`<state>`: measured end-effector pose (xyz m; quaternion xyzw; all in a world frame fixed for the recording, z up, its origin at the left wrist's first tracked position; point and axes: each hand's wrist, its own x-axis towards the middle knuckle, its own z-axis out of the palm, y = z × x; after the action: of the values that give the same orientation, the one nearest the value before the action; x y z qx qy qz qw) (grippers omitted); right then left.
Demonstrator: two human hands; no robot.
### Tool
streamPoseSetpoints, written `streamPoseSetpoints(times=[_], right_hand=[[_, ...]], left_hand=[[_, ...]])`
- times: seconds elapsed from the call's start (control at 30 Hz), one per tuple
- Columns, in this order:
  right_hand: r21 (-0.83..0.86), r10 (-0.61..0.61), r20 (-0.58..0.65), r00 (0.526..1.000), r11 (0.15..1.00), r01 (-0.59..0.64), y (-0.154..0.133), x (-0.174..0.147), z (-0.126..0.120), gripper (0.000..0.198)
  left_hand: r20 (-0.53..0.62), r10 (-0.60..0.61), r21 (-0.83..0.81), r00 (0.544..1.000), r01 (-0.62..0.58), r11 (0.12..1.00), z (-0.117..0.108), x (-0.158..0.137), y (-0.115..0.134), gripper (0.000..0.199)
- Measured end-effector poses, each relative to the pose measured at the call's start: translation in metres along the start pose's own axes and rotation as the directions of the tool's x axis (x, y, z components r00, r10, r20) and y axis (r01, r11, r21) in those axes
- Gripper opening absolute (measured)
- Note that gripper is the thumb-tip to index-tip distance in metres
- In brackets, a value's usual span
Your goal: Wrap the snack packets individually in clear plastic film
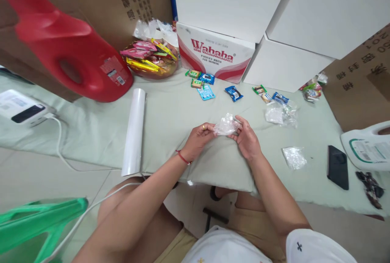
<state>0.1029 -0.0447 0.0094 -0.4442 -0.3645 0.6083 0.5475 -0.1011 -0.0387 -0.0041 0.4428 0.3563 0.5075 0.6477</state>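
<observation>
A crumpled clear plastic bag [227, 124] is stretched between my two hands above the cloth-covered table [170, 133]. My left hand [199, 140], with a ring and a red bracelet, pinches the bag's left edge. On the other side, my right hand [247, 139] grips the bag's right edge between thumb and fingers. Whether anything lies inside the bag I cannot tell. Beyond my hands lie small wrapped snacks, among them a dark blue packet [234, 93] and a light blue packet [206, 92]. More clear plastic [282, 114] sits to the right, and a flat clear packet [294, 157] lies nearer me.
A white roll [134, 133] and a large red jug [76, 51] stand left, near a snack-filled bowl [152, 61]. A Wahaha carton [216, 53] and white boxes [286, 64] line the back. Right are a phone [337, 167], a white jug [368, 145] and dark sunglasses [371, 188].
</observation>
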Motion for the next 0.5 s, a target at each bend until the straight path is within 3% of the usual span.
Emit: streamPoseSetpoints(times=[0.13,0.2,0.27,0.3,0.37,0.43,0.5], right_hand=[[-0.02,0.062,-0.067,0.996,0.998,-0.064,0.002,0.003,-0.002,0.042],[-0.061,0.025,-0.118,0.993,0.998,-0.032,0.003,0.003,-0.003,0.039],[-0.106,-0.047,-0.155,0.987,0.994,0.031,0.005,0.003,-0.002,0.036],[-0.143,-0.084,-0.163,0.983,0.988,0.061,0.006,0.002,-0.001,0.034],[-0.223,-0.13,-0.152,0.98,0.97,0.094,0.008,0.0,0.001,0.031],[-0.258,-0.124,-0.127,0.984,0.962,0.088,0.01,-0.001,0.002,0.031],[-0.232,-0.101,-0.117,0.988,0.97,0.072,0.011,-0.002,0.003,0.034]], left_hand=[[0.093,0.03,0.069,0.995,-0.037,0.997,0.002,-0.003,-0.009,0.02],[0.074,0.067,0.113,0.995,-0.075,0.991,0.002,-0.004,-0.011,0.019],[0.022,0.194,0.244,0.981,-0.194,0.95,0.003,-0.005,-0.01,0.032],[0.02,0.289,0.355,0.957,-0.277,0.893,0.004,-0.005,-0.008,0.044],[0.123,0.458,0.586,0.881,-0.437,0.683,0.007,-0.006,-0.004,0.064],[0.278,0.514,0.706,0.811,-0.536,0.464,0.01,-0.008,0.0,0.051],[0.315,0.52,0.727,0.794,-0.554,0.406,0.011,-0.01,0.002,0.024]])
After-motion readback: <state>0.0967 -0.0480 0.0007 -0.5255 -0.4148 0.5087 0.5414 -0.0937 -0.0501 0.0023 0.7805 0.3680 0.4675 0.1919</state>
